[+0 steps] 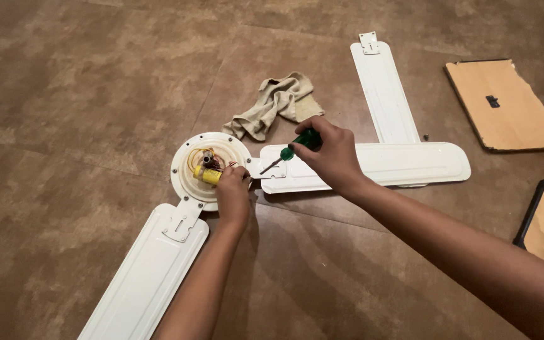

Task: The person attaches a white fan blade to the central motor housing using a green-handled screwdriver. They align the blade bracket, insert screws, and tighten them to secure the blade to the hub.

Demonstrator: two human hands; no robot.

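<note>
This is looking like a room in a home rather than a workshop — the work is lying directly on a brown mottled floor (pixel 77 107) with tile seams running across it, not on any bench. A dismantled white ceiling fan (pixel 211 165) is spreading over it, a crumpled cloth (pixel 275 104) is lying nearby, and two worn boards (pixel 502 104) are sitting toward the floor's right edge — household things.

Green-handled screwdriver (pixel 292 148) tilted, tip at blade bracket; white fan motor hub (pixel 208 165) open, yellow capacitor (pixel 208 175) inside, on floor.
</note>
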